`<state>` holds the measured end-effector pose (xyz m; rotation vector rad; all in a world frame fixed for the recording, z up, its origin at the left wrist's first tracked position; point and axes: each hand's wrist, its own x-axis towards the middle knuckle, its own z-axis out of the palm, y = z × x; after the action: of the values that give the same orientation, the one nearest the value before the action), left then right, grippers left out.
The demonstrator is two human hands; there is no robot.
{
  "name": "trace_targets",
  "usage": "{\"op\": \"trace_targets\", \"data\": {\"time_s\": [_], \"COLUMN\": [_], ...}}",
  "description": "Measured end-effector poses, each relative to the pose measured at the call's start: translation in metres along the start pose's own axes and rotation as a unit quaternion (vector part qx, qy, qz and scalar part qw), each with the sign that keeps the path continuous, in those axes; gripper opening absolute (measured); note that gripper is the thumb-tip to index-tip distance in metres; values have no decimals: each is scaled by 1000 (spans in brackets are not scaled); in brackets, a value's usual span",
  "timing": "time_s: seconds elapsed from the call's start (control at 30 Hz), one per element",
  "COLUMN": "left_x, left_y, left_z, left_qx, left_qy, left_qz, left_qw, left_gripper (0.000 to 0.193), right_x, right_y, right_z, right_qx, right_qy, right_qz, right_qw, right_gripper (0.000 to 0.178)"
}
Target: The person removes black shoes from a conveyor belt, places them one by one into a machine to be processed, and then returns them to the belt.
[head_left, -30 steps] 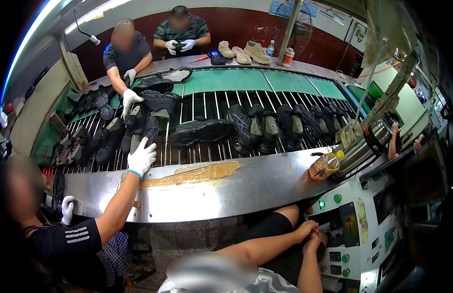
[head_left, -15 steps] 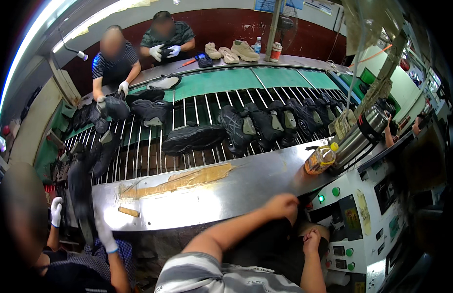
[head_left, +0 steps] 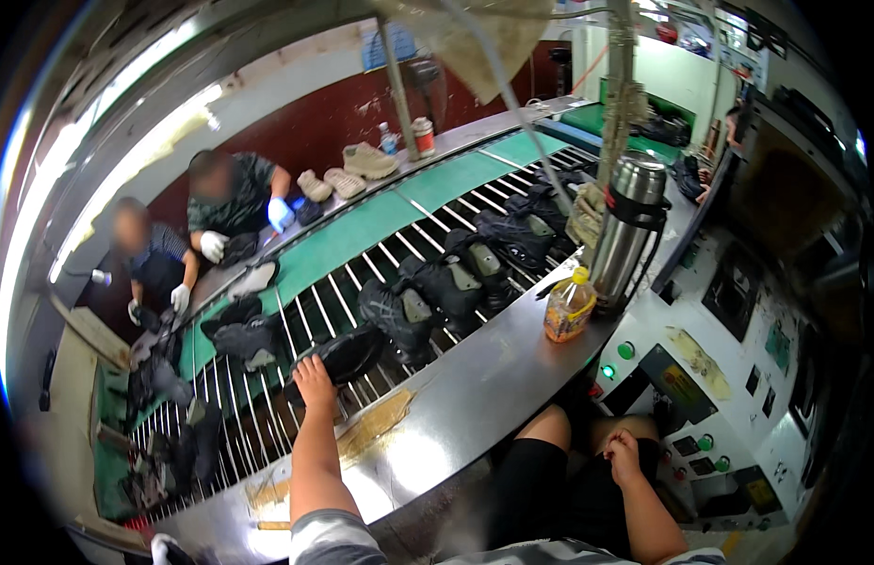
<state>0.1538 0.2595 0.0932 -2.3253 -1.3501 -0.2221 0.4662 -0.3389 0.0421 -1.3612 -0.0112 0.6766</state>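
My left hand point(head_left: 315, 381) reaches across the metal ledge, its fingers closed over the left end of a black shoe point(head_left: 347, 356). The shoe lies lengthwise on the roller conveyor point(head_left: 319, 306), partly covered by my fingers. Right of it, several black shoes stand in a row, the nearest a black sneaker point(head_left: 396, 315) with a grey patch at its heel. Over my lap rests my right hand point(head_left: 623, 457), fingers curled in and nothing visible in them.
On the metal ledge point(head_left: 484, 367) stand a bottle of orange drink point(head_left: 569, 306) and a steel thermos point(head_left: 630, 226). A control panel point(head_left: 682, 395) with green buttons is at my right. Two co-workers handle shoes across the conveyor. Beige shoes point(head_left: 369, 160) sit on the far shelf.
My left hand has gone from above my lap forward and left onto the black shoe. My right hand stays at my lap. The view has turned, leaving the near-left co-worker almost out of sight.
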Motion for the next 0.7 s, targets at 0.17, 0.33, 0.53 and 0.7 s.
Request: {"op": "trace_targets", "data": {"time_s": [0.17,0.33,0.53,0.7], "left_x": [17,18,-50,-159], "left_y": [1,-2,-5,-8], "left_z": [-17,-143,-240,-123], "left_qx": [37,39,-308,-850], "left_qy": [-10,-47,-2,-118], "left_qz": [45,211,-114,-322], "left_qw": [998,976,945,401], "left_gripper": [85,91,101,62], "right_x": [2,7,-6,-26], "right_y": [-1,0,-7,-25], "right_z": [1,-1,-12,-3], "right_qx": [20,-4,2,19], "right_qy": [-3,-14,-19,-98], "right_qz": [-2,4,2,-50], "right_qw": [1000,1000,1000,994], "right_gripper": [15,12,10,15]}}
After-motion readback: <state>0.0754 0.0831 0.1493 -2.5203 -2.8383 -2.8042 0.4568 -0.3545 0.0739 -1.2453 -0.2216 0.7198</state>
